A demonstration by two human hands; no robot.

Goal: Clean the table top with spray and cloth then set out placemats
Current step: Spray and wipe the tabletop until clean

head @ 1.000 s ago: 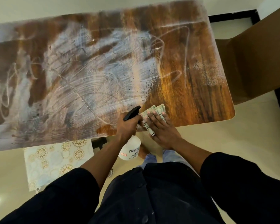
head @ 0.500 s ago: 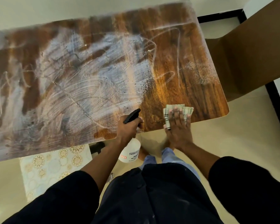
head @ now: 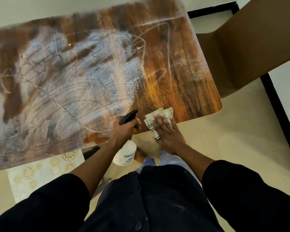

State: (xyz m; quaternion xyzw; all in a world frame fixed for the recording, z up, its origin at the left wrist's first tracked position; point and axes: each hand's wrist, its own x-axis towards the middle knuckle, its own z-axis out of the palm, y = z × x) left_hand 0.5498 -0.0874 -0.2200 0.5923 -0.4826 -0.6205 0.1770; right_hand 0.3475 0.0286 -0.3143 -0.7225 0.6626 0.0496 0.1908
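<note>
The wooden table top fills the upper view, smeared with white swirls over its left and middle and speckled with droplets at the right. My left hand grips the neck of a white spray bottle with a black trigger head, held at the table's near edge. My right hand lies flat with fingers spread on a folded striped cloth, pressing it onto the near edge of the table right of the bottle. A pale placemat with gold floral rounds lies low at the left, partly under the table edge.
A brown chair stands against the table's right end. Cream floor tiles spread to the right, with a black border strip by the wall. My dark trousers and a bare foot show below the table edge.
My right hand slid the cloth to the right along the near edge, then back a little towards the bottle. My left hand kept the spray bottle in the same spot.
</note>
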